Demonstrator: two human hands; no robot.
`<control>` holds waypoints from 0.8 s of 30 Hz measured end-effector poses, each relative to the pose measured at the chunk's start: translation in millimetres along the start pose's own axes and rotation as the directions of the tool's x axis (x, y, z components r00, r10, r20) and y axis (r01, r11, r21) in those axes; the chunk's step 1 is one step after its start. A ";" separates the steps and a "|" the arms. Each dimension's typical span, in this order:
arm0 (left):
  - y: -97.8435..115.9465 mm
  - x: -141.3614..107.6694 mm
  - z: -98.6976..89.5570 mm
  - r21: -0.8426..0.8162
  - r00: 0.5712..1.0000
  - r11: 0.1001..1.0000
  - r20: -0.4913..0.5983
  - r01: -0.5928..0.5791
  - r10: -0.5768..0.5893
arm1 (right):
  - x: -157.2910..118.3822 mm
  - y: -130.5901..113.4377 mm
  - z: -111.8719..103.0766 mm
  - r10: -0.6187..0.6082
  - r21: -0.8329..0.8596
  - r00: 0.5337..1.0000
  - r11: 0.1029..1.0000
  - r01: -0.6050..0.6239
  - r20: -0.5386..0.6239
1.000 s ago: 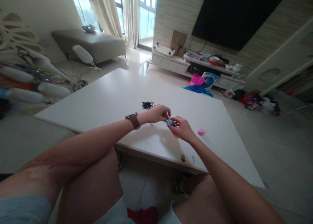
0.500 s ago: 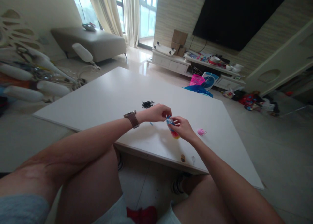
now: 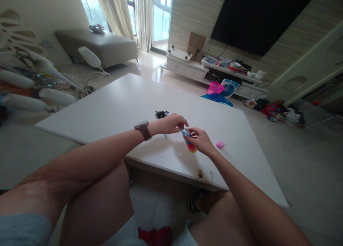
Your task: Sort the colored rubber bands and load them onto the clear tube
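My right hand (image 3: 198, 140) is wrapped round a small clear jar (image 3: 190, 146), which is tilted above the white table. Blue, red and yellow stuff fills it in layers; the pieces are too small to name. At the jar's mouth is my left hand (image 3: 178, 123), with a watch (image 3: 143, 130) on its wrist. Its fingers are curled and pinched together, and what they hold, if anything, is hidden. Behind the left hand lies a heap of small black loops (image 3: 161, 114). A thin blue strip (image 3: 165, 136) shows just below the left wrist.
On the white table (image 3: 128, 99), a pink cup-like trinket (image 3: 220, 144) lies right of my hands. A small yellow-brown figure (image 3: 200, 173) and a clear piece (image 3: 212, 176) lie near the front edge. Beyond the table stand a pink basket (image 3: 215, 88) and a low cabinet (image 3: 184, 70).
My left fingers have shifted slightly at the jar's mouth, and the blue stuff that stuck up there shows less. My right hand keeps its hold on the jar.
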State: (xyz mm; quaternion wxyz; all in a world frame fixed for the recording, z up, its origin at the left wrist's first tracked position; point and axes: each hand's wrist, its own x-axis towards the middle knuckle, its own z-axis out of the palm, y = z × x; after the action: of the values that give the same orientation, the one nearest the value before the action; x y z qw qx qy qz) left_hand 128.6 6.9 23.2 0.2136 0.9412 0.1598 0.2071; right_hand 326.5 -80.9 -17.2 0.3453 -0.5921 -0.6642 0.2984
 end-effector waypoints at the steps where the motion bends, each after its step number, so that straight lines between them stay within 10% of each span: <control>1: -0.2 -0.4 0.2 0.002 1.000 1.000 -0.005 -0.005 0.005 | 0.1 0.4 0.2 0.002 -0.001 1.000 1.000 -0.002 0.000; 16: 9.9 -1.2 1.5 0.037 0.993 0.997 0.095 0.071 -0.074 | 0.2 -4.4 -2.7 -0.001 0.072 1.000 0.997 0.001 -0.009; 24: 31.8 -4.6 1.3 -0.307 0.942 0.915 0.289 0.261 -0.171 | -2.9 -8.2 -4.1 -0.103 0.084 0.995 0.991 0.103 -0.001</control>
State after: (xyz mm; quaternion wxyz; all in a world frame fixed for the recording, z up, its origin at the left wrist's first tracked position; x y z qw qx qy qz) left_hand 132.0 -22.6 35.6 0.4139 0.8850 0.1962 0.0831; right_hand 325.2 -84.9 -8.5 0.3837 -0.5415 -0.6814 0.3087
